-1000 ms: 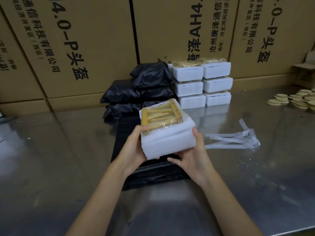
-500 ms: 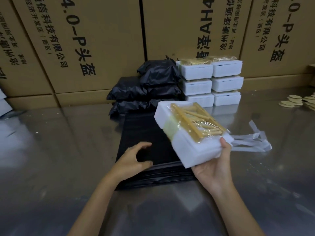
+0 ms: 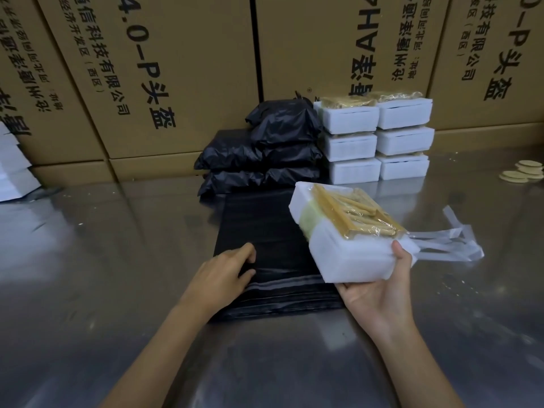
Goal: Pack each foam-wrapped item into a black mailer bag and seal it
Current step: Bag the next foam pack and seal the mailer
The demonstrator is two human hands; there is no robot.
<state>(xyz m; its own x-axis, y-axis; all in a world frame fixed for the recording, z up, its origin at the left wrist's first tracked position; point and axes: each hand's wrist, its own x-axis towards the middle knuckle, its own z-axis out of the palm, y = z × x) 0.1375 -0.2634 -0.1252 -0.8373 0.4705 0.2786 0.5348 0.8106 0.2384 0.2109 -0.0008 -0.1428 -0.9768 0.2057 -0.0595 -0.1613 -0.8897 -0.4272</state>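
My right hand holds a foam-wrapped item from below, thumb on its right edge; yellow wooden pieces under clear film show on its top, and it is tilted above the right side of the bag pile. A pile of flat black mailer bags lies on the steel table in front of me. My left hand rests on the top bag near its front left, thumb and fingers pinching the film.
Filled black mailer bags are stacked at the back, next to several white foam-wrapped items in two columns. White peel strips lie right of the pile. Pale discs sit far right. Cardboard boxes wall the back.
My left hand let go of the foam-wrapped item and came down onto the top mailer bag. My right hand carried the item to the right and tilted it.
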